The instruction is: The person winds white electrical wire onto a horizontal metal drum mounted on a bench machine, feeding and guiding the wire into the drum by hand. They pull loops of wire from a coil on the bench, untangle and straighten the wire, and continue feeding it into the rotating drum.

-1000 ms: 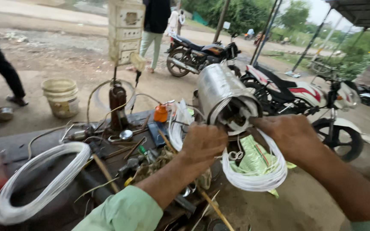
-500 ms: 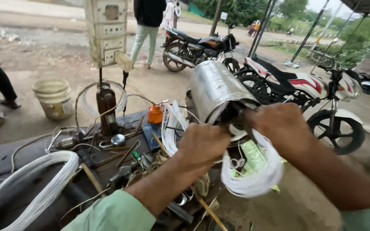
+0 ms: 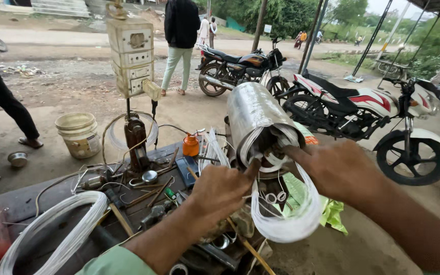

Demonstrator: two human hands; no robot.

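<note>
At centre frame, the left hand [image 3: 220, 191] and right hand [image 3: 339, 170] press fingertips into a steel motor cylinder's [image 3: 254, 119] open end, apparently pinching white wire loops [image 3: 286, 224].

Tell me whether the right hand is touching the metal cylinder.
Touching: the head view shows the right hand with its fingers pressed on the white windings at the metal cylinder's open end.

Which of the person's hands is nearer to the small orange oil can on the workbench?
Left. The left hand works at the open end of the metal motor cylinder, just right of and below the orange oil can. The right hand is farther right, beyond the cylinder's mouth.
</note>
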